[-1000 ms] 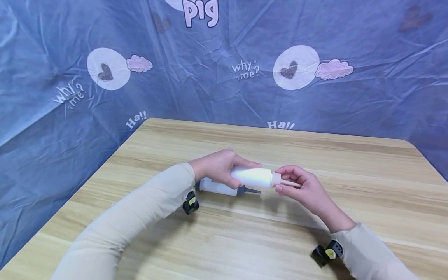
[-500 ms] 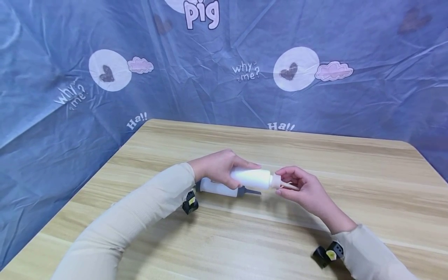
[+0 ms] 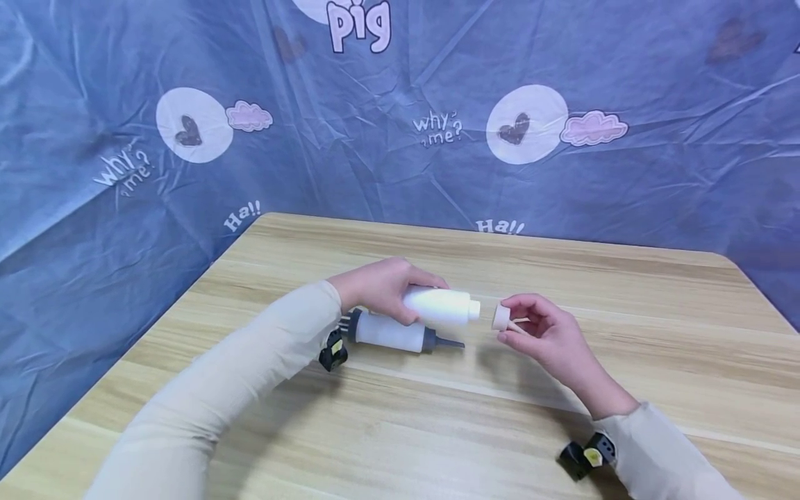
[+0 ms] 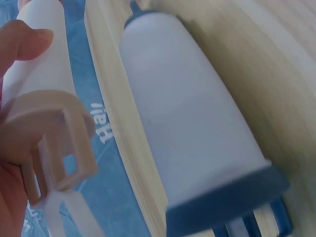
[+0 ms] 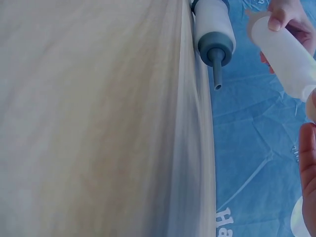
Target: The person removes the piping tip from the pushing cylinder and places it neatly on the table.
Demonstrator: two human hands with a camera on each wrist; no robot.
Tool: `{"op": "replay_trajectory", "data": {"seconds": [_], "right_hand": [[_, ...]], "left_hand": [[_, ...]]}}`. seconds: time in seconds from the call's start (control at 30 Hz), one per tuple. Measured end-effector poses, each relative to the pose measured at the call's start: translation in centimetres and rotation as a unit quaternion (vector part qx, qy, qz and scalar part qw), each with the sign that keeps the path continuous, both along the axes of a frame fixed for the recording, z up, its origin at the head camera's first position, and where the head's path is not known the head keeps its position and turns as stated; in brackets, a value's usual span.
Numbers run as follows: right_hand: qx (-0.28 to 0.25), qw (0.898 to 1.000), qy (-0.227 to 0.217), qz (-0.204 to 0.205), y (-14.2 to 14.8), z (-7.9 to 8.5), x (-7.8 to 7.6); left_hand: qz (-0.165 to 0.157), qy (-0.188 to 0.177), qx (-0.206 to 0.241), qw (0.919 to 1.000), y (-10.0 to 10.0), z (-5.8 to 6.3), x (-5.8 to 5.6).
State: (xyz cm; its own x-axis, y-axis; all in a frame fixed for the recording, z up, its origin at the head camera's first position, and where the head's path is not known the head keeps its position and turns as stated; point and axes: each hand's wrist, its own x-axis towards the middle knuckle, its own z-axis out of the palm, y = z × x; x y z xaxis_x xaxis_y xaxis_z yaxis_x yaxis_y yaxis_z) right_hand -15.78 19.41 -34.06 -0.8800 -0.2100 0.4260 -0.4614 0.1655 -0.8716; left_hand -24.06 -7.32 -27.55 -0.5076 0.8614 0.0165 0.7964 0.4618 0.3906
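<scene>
My left hand [image 3: 385, 288] grips a white squeeze bottle [image 3: 440, 305], holding it on its side above the table with its bare neck pointing right. A beige slotted piece [image 4: 49, 118] covers the bottle's other end in the left wrist view. Just off the neck, my right hand [image 3: 546, 333] pinches a beige nozzle cap [image 3: 501, 317] between thumb and fingers; its thin spout runs back under the fingers. A gap shows between cap and neck in the head view. Below the held bottle lies a second white squeeze bottle [image 3: 390, 332] with a dark grey nozzle cap [image 5: 216, 49] on it.
The second bottle lies on the wood-grain table [image 3: 400, 430], its dark slotted base [image 4: 227, 202] toward my left wrist. A blue printed cloth [image 3: 375, 160] hangs behind the table and along its left side. Each wrist wears a small black camera [image 3: 584, 455].
The beige nozzle cap has come off the bottle's neck. My left hand has drawn the bottle left and slightly back, uncovering more of the second bottle. My right hand has barely moved.
</scene>
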Motion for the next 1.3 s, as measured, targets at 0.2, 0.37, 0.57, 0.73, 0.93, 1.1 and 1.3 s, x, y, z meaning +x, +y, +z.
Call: {"op": "replay_trajectory", "data": {"seconds": [0.2,0.37,0.57,0.73,0.93,1.1,1.3], "right_hand": [[0.001,1.000,-0.005,-0.001,0.3,0.0,-0.1],[0.003,1.000,-0.017,0.004,0.3,0.0,-0.1],[0.015,0.999,-0.029,0.004,0.3,-0.1,-0.1],[0.027,0.999,-0.039,0.004,0.3,-0.1,-0.2],[0.038,0.998,-0.042,0.000,0.4,-0.2,-0.1],[0.038,0.998,-0.042,-0.002,0.5,-0.3,0.0],[0.027,0.999,-0.038,0.002,0.6,-0.5,-0.1]], "left_hand": [[0.014,0.016,-0.034,0.9992,-0.6,-0.1,-1.1],[0.022,0.029,-0.033,0.9988,-1.2,-0.2,-2.2],[0.033,0.041,-0.038,0.9979,-2.2,-1.0,-3.4],[0.055,0.056,-0.037,0.9962,-2.8,-1.9,-3.9],[0.087,0.042,-0.045,0.9943,-3.1,-3.2,-4.5],[0.114,0.007,-0.063,0.9915,-3.1,-4.0,-4.7],[0.133,-0.025,-0.084,0.9873,-3.1,-4.5,-4.9]]}}
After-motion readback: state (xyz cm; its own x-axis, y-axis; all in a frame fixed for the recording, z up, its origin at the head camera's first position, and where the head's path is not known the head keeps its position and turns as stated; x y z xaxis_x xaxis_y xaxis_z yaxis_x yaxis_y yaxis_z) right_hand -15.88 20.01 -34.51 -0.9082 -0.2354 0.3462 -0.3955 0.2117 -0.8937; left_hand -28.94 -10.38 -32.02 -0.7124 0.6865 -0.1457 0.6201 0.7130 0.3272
